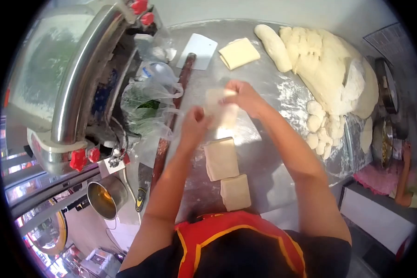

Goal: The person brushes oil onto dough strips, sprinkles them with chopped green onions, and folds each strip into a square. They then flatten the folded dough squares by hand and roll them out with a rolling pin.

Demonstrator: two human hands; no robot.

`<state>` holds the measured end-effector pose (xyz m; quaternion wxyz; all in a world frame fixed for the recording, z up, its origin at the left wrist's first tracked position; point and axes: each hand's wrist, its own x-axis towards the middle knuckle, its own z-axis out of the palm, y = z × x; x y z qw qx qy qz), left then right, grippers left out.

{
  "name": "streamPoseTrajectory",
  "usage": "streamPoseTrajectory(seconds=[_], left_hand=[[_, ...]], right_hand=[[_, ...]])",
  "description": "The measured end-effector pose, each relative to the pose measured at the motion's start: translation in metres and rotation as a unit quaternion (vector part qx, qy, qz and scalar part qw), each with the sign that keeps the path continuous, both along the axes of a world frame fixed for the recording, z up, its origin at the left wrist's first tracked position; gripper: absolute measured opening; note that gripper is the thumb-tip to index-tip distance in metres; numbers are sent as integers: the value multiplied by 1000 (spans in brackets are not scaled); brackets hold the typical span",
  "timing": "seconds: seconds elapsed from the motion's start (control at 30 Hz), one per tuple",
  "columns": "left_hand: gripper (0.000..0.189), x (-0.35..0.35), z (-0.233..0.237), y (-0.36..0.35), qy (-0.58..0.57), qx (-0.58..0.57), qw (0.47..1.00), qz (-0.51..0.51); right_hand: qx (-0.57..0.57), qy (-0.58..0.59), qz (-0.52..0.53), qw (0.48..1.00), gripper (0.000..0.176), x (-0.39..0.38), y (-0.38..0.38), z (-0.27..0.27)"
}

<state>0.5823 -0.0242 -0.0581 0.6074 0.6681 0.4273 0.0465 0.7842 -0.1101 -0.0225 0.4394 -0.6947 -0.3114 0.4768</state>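
L hand [194, 124] + R hand [243, 96] both pinching dough sheet [219, 110] over table [264, 153] | imo pull evenly, light grip at edges so it won't tear | squares [221, 159] nearby

Both hands grip one thin dough sheet [220, 109] above the floured metal table [268, 157]: left hand [194, 124] at its near edge, right hand [243, 96] at its far edge. Two folded dough squares [221, 159] lie below it, touching each other. A rolling pin [170, 121] lies beside the left hand. A large dough mass [331, 69] and small dough balls [319, 129] lie on the right side
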Motion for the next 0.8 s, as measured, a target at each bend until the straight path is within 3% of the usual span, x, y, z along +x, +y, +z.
streamPoseTrajectory(seconds=[0.07, 0.1, 0.17, 0.2, 0.27, 0.37, 0.47, 0.5, 0.53, 0.6, 0.7, 0.8], left_hand=[[35, 26, 11, 13, -178, 77, 974, 113], [37, 30, 16, 16, -159, 160, 970, 85], [41, 34, 27, 26, -124, 323, 937, 34], [42, 27, 32, 22, -98, 306, 947, 3], [45, -7, 41, 1, -45, 274, 959, -54], [45, -67, 6, -41, -37, 218, 975, -30], [46, -102, 4, -82, 3, 128, 992, 0], [46, -106, 9, -96, 9, 125, 992, -4], [46, -115, 14, -112, 18, 119, 993, -6], [47, -128, -3, -133, -7, 101, 995, 23], [43, -120, -20, -138, -6, 58, 997, 48], [35, -104, -11, -126, 29, 25, 999, 9]], right_hand=[[16, 75, -176, 981, 36, 7, 6, 1], [17, 43, -203, 978, 40, 9, -3, 12], [74, -278, -228, 930, 42, 20, -35, -4], [97, -430, -229, 868, 44, 27, -56, -17], [30, -524, -197, 828, 51, 50, -108, -43], [-116, -455, -237, 850, 60, 74, -153, -60], [-147, -552, -131, 810, 61, 37, -132, -78], [-93, -552, -44, 827, 61, 8, -119, -72], [-10, -374, 11, 927, 61, -24, -109, -38], [71, -409, 15, 910, 61, -69, -106, -29], [64, -333, 65, 939, 57, -91, -102, -20], [39, -422, 170, 890, 52, -102, -94, -43]])
